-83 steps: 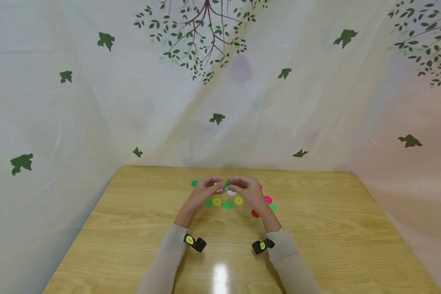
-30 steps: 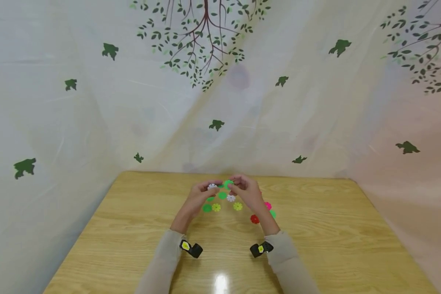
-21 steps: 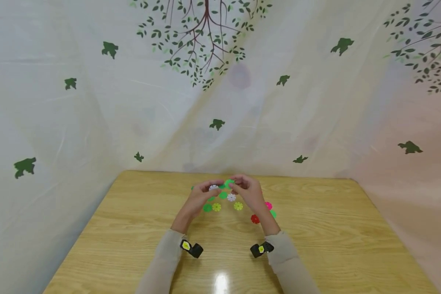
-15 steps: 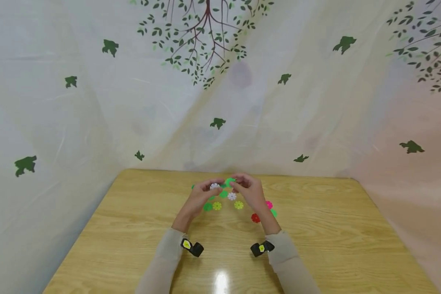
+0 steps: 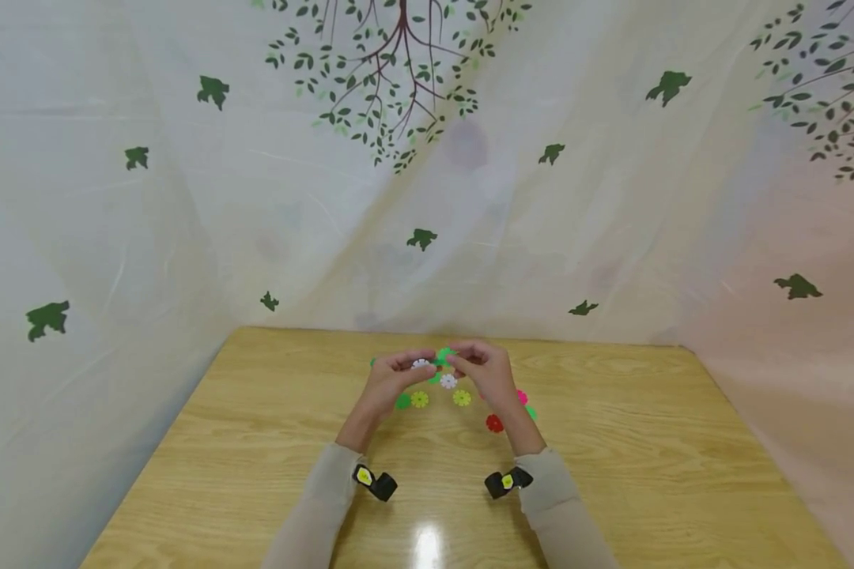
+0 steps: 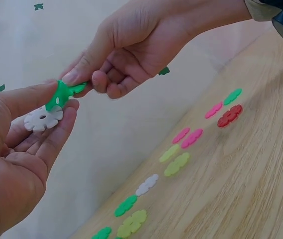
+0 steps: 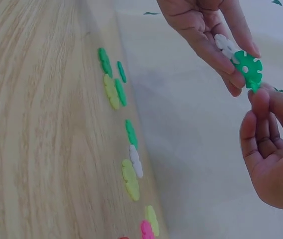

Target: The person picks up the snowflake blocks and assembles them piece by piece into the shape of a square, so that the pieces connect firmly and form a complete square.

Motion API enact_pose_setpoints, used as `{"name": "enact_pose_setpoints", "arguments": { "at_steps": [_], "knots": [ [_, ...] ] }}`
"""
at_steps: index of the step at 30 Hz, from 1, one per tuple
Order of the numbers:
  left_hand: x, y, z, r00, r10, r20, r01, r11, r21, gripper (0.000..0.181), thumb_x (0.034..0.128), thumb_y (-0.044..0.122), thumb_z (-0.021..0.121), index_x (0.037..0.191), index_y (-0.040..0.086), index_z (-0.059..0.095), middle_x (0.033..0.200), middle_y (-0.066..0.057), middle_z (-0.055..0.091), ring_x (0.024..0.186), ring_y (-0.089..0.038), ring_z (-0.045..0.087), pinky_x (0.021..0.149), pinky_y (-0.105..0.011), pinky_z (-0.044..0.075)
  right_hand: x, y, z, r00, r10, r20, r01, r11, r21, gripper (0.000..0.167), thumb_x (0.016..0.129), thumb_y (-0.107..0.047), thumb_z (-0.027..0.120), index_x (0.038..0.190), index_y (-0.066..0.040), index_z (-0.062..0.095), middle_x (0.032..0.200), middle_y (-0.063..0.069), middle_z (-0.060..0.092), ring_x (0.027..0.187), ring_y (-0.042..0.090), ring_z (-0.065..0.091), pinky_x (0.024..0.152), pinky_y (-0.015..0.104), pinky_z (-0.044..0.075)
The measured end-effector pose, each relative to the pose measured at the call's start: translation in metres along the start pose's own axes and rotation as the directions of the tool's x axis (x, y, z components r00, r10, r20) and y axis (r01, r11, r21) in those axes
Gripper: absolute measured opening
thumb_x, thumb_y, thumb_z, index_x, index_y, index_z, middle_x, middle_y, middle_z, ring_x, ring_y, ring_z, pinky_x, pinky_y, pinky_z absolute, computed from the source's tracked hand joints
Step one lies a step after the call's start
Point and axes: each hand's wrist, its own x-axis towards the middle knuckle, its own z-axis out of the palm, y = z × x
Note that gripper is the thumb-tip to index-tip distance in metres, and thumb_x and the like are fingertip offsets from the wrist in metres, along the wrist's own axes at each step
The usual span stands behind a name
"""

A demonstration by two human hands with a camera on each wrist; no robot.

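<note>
Both forearms angle in from the bottom edge of the head view; hands meet near centre, raised off the light wood-grain desk point(image 5: 256, 450). Left hand point(image 5: 387, 385): thumb over fingers, grip pinching a notched green plastic disc point(image 6: 61, 92) joined to a flower-shaped white plastic disc point(image 6: 33, 121), left side of left wrist view. Right hand point(image 5: 491, 377): enters there from upper right, thumb and forefinger pinching a second, partly hidden green plastic piece point(image 6: 78, 88), remaining fingers curled.

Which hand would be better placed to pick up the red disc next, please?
Probably the right hand: the red disc lies toward that side, while the left hand is farther off, holding a white disc. The right would first have to release its green disc.
</note>
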Motion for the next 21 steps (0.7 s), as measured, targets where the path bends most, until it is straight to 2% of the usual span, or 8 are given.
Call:
{"name": "enact_pose_setpoints", "arguments": {
  "at_steps": [2, 4, 6, 9, 13, 15, 18, 21],
  "knots": [
    [-0.0006, -0.0005, 0.0015, 1.0, 0.004, -0.009, -0.004, 1.0, -0.011, 0.037, 0.0925, 0.014, 0.076, 0.126, 0.0, 0.07, 0.107, -0.001, 0.073, 0.08, -0.008, 0.058, 0.095, -0.037, 0.057, -0.0008, 0.0002, -0.0001, 1.0, 0.013, -0.004, -0.013, 1.0, 0.009, 0.024, 0.093, -0.003, 0.073, 0.112, 0.011, 0.071, 0.087, 0.03, 0.068, 0.065, 0.007, 0.066, 0.066, 0.021, 0.059],
    [-0.0004, -0.0014, 0.0021, 1.0, 0.009, -0.011, -0.01, 1.0, -0.026, 0.036, 0.0928, 0.013, 0.075, 0.126, -0.001, 0.07, 0.102, 0.003, 0.073, 0.077, -0.008, 0.057, 0.096, -0.038, 0.057, -0.001, 0.0003, 0.0002, 1.0, 0.023, -0.007, -0.023, 1.0, 0.02, 0.024, 0.092, -0.003, 0.073, 0.112, 0.011, 0.071, 0.082, 0.02, 0.07, 0.064, 0.007, 0.066, 0.065, 0.021, 0.058],
    [0.0001, -0.0026, 0.0027, 1.0, 0.012, -0.011, -0.012, 0.999, -0.047, 0.036, 0.0932, 0.012, 0.075, 0.125, -0.003, 0.069, 0.1, 0.005, 0.075, 0.082, -0.007, 0.065, 0.097, -0.039, 0.058, -0.001, 0.0004, 0.0008, 0.999, 0.035, -0.008, -0.035, 0.999, 0.037, 0.024, 0.092, -0.003, 0.073, 0.112, 0.011, 0.071, 0.078, 0.008, 0.07, 0.064, 0.007, 0.066, 0.065, 0.02, 0.058],
    [0.0006, -0.0033, 0.0028, 1.0, 0.015, -0.002, -0.015, 0.998, -0.054, 0.036, 0.0933, 0.01, 0.074, 0.126, -0.005, 0.068, 0.099, 0.003, 0.073, 0.08, -0.006, 0.064, 0.098, -0.039, 0.058, -0.001, 0.0013, 0.0008, 0.999, 0.045, -0.007, -0.045, 0.998, 0.046, 0.024, 0.092, -0.002, 0.073, 0.111, 0.012, 0.071, 0.075, -0.002, 0.068, 0.064, 0.007, 0.065, 0.064, 0.021, 0.058],
    [0.0012, -0.0047, 0.0012, 0.999, -0.009, 0.037, 0.01, 1.0, -0.028, 0.04, 0.0942, 0.011, 0.073, 0.131, -0.001, 0.066, 0.115, -0.004, 0.071, 0.089, -0.007, 0.066, 0.1, -0.043, 0.056, -0.002, 0.0031, 0.0, 0.998, 0.068, 0.002, -0.068, 0.998, 0.01, 0.024, 0.093, -0.003, 0.073, 0.113, 0.01, 0.072, 0.075, 0.0, 0.069, 0.065, 0.008, 0.067, 0.065, 0.025, 0.059],
    [0.0017, -0.0054, 0.0001, 0.997, -0.026, 0.069, 0.027, 0.999, -0.018, 0.042, 0.095, 0.011, 0.072, 0.135, 0.002, 0.063, 0.125, -0.011, 0.069, 0.101, -0.012, 0.07, 0.103, -0.049, 0.054, -0.002, 0.0045, 0.0, 0.997, 0.081, 0.017, -0.081, 0.996, -0.025, 0.025, 0.093, -0.006, 0.073, 0.113, 0.008, 0.072, 0.078, 0.002, 0.071, 0.067, 0.009, 0.068, 0.067, 0.027, 0.06],
    [0.0024, -0.0065, -0.0016, 0.993, -0.047, 0.108, 0.047, 0.999, 0.006, 0.045, 0.0964, 0.009, 0.068, 0.14, 0.005, 0.059, 0.128, -0.018, 0.065, 0.105, -0.022, 0.07, 0.103, -0.056, 0.051, -0.002, 0.0042, 0.0022, 0.995, 0.078, 0.063, -0.074, 0.995, -0.061, 0.025, 0.096, -0.009, 0.071, 0.116, 0.006, 0.073, 0.088, 0.011, 0.074, 0.075, 0.021, 0.072, 0.073, 0.035, 0.063],
    [0.0032, -0.0074, -0.0015, 0.988, -0.078, 0.135, 0.075, 0.997, 0.028, 0.047, 0.0963, 0.008, 0.063, 0.143, 0.007, 0.055, 0.127, -0.016, 0.063, 0.105, -0.034, 0.068, 0.1, -0.059, 0.052, -0.002, 0.0043, 0.0054, 0.992, 0.053, 0.111, -0.042, 0.994, -0.103, 0.024, 0.099, -0.01, 0.067, 0.117, 0.004, 0.073, 0.098, 0.02, 0.075, 0.082, 0.032, 0.071, 0.076, 0.042, 0.063]
  ]
}}
